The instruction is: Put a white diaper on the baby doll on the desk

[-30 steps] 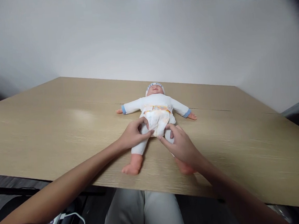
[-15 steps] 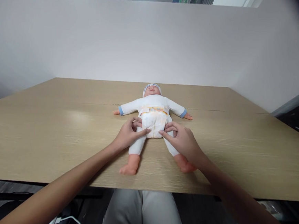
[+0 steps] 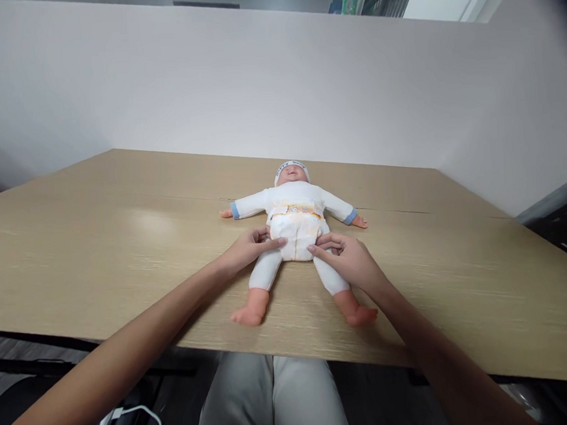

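Head cam view: a baby doll [image 3: 292, 199] lies flat on its back on the worktop [image 3: 119, 238], arms spread, feet toward the person, right between the two hands. The left hand [image 3: 249, 246] rests at the doll's hip with a fingertip stretched onto the side of the diaper [image 3: 298, 234]. The right hand [image 3: 349, 260] does the same on the other side, fingers loosely bent over the doll's thigh and tips on the diaper's lower edge. Can't tell whether either hand actually pinches the fabric or just touches it. Below the hands, past the worktop edge: grey trousers [image 3: 273, 403] and, off to the left, a white cable [image 3: 142, 413].
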Demonstrator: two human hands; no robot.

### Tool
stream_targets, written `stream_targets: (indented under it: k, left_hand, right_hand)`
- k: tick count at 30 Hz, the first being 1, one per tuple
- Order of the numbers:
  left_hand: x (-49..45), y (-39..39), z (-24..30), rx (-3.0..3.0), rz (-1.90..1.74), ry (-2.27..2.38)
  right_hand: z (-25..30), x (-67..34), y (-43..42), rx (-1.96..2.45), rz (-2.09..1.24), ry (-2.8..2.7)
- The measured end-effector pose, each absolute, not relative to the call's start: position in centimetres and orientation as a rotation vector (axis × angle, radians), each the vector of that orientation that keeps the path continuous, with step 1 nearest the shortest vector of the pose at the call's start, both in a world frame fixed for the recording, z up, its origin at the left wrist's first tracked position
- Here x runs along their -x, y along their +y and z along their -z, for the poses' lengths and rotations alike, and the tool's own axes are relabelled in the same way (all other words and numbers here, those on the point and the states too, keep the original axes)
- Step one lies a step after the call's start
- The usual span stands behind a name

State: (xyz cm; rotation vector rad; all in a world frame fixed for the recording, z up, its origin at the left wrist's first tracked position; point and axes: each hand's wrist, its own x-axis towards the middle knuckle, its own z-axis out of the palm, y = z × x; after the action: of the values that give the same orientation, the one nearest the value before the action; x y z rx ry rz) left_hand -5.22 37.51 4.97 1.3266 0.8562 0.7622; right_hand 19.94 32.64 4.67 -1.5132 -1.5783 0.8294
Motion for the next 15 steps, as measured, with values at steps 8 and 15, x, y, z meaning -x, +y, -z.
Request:
stream_targets:
  k: [8, 15]
  left_hand:
    - [5.38, 37.64, -4.75, -1.473, -0.786, 0.878]
    - [5.40, 37.67, -4.71, -1.486, -0.794, 0.877]
  right_hand:
    - [-5.31, -19.35, 31.88, 1.587, -0.604, -1.644]
    - [-5.40, -19.20, 31.67, 1.598, -0.564, -1.745]
